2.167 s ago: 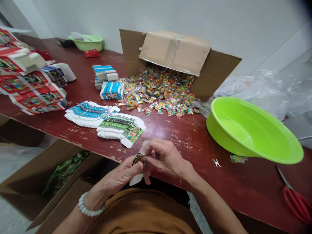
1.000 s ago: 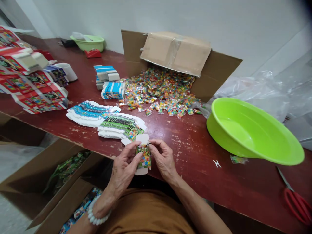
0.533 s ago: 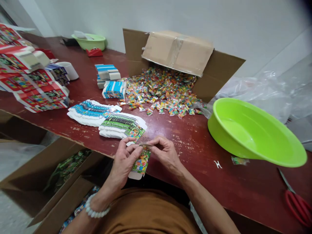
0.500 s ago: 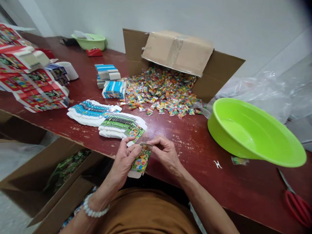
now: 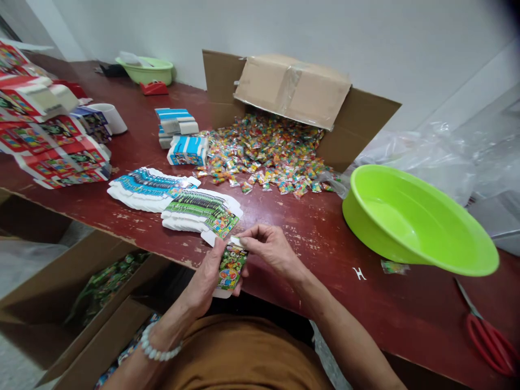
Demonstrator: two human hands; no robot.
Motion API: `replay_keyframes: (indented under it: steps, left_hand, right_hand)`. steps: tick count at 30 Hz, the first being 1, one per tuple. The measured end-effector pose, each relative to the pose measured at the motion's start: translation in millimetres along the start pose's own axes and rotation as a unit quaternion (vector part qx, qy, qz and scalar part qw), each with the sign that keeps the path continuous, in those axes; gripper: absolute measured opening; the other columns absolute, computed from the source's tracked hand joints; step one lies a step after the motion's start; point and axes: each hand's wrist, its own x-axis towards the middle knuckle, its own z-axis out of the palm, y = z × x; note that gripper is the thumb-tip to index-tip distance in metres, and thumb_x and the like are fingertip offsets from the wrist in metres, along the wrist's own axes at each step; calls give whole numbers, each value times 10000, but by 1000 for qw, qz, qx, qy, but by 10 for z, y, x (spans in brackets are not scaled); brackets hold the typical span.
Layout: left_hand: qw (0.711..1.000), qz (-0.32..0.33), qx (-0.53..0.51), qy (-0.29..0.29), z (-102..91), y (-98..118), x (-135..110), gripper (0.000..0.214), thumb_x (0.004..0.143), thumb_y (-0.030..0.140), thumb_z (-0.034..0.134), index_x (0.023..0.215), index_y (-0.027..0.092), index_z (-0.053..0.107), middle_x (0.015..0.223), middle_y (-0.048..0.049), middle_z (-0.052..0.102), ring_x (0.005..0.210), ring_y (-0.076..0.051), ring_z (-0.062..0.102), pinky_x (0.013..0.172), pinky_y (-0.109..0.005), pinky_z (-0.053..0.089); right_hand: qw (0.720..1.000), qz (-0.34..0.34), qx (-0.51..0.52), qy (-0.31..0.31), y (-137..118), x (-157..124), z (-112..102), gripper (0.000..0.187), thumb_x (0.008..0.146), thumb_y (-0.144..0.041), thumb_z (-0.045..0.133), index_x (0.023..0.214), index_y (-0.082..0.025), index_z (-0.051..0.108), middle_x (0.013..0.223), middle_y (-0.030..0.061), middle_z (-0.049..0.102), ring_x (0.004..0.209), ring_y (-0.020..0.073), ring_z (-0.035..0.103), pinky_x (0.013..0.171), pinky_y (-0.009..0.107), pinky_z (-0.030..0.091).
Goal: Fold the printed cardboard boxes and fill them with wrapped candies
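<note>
A small printed green carton (image 5: 231, 267) stands upright at the near edge of the red table (image 5: 317, 238). My left hand (image 5: 211, 273) wraps around its left side, holding it. My right hand (image 5: 266, 249) pinches the white top flap of the carton with thumb and fingers. Just beyond my hands lie two fanned stacks of flat carton blanks, a green one (image 5: 201, 208) and a blue one (image 5: 148, 187).
An open cardboard box (image 5: 300, 97) lies on its side, spilling colourful candy packets (image 5: 264, 151). A lime green basin (image 5: 414, 219) sits at right, red scissors (image 5: 485, 336) at far right. Folded blue boxes (image 5: 182, 138) and red cartons (image 5: 49, 141) stand at left. Cardboard boxes (image 5: 81, 292) sit below.
The carton went from folded low near my lap to upright at the table edge. My right fingers moved onto its top flap and bent it over.
</note>
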Motion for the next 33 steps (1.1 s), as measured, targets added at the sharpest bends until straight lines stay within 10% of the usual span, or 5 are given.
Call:
replay_keyframes:
  steps: [21,27,33]
  left_hand:
    - [998,-16,67,4,-85,-64,58,673,774,778,544,861,122,669,627,-55,679,393,-133,567,386,-225,446]
    - [997,-4,70,8,-48,-47,61,744,764,802,528,1015,119,680,629,-53,680,387,-127,563,384,-210,439]
    - [996,-17,90,5,-40,-13,42,778,786,822,458,988,113,703,573,-44,651,369,-126,556,372,-202,423]
  right_hand:
    - [976,-132,-173,-5,-66,-102,-54,124,815,-159,642,831,-185,763,866,33,755,760,143,671,713,259,510]
    - [996,-7,-75,-47,-56,-114,-33,126,860,-300,658,889,-192,716,761,4,722,537,114,637,522,228,487]
    - [987,-84,-135,-16,-74,-82,-35,78,813,-254,704,794,-185,735,783,10,711,677,123,637,613,228,485]
